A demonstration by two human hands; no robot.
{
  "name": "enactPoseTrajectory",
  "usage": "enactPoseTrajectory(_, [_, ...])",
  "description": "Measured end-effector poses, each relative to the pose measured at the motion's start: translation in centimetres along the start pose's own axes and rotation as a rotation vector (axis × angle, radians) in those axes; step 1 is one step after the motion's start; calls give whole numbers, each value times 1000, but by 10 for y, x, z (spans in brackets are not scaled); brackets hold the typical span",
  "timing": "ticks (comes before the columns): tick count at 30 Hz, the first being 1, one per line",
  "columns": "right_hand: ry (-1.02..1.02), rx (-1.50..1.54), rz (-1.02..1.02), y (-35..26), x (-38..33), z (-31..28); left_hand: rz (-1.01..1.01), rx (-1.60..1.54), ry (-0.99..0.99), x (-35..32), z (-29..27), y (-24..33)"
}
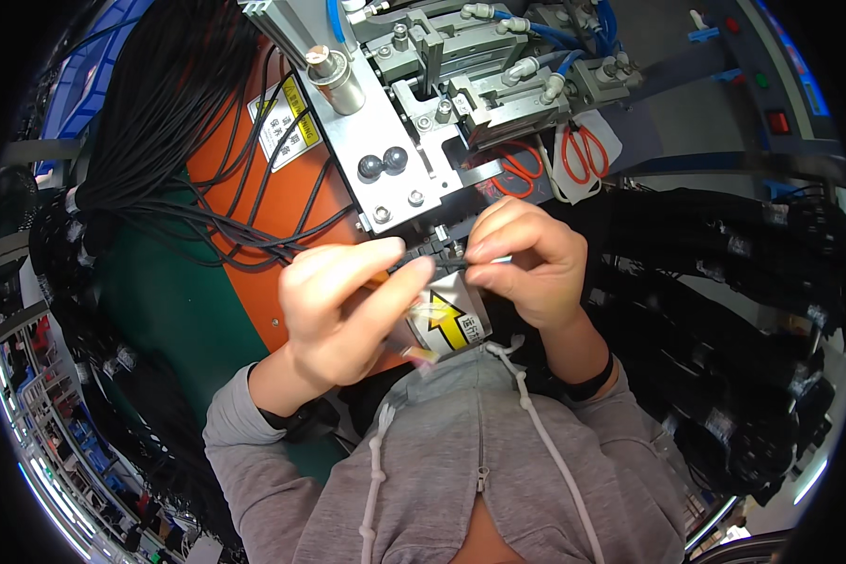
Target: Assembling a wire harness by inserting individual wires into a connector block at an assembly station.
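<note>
In front of the metal fixture, my left hand (343, 305) is closed, thumb and forefinger close together on a thin black cable (449, 264). My right hand (531, 258) pinches the same cable a little to the right, and a small pale-blue bit shows between its fingers. The cable's end is hidden in the fingers. Below the left palm a blurred, yellowish slim piece (420, 355) sticks out; I cannot tell what it is. Beneath both hands lies a silver plate with a yellow arrow label (451, 320).
Beyond the hands stands a metal fixture (348, 141) with pneumatic cylinders (508, 94) and blue hoses. Red-handled scissors (585, 155) lie right of it. Bundles of black cables (169, 122) spread over the orange panel (226, 179) at left; more dark bundles (714, 282) hang at right.
</note>
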State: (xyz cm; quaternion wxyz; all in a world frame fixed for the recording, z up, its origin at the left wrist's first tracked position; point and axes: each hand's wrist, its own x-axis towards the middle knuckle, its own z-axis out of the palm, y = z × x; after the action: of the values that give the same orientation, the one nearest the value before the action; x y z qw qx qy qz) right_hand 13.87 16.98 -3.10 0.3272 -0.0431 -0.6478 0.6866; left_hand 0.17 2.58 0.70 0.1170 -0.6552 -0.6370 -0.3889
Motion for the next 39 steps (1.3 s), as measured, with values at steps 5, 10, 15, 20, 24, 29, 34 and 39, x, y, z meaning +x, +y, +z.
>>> enactPoseTrajectory(5, [-11,-100,-67,-6,1,9,-27,-62,47,-3,3,1])
enactPoseTrajectory(10, [205,151,11,-4,1,29,-3,-35,67,-3,9,-1])
enactPoseTrajectory(15, [-5,-211,-164,-7,13,18,-19,-24,80,-7,10,-2])
enactPoseTrajectory(20, [88,-249,-60,-9,8,15,-13,-18,8,-8,14,-3])
enactPoseTrajectory(24, [22,-820,-330,-20,12,15,-25,31,-54,-9,11,-1])
enactPoseTrajectory(29, [-165,-817,4,-31,13,-1,-14,86,-135,-9,8,-4])
enactPoseTrajectory(34, [-37,-212,418,-11,1,-10,15,142,-142,-8,12,2])
enactPoseTrajectory(39, [34,-587,135,5,-4,-4,-21,172,-302,-10,13,8])
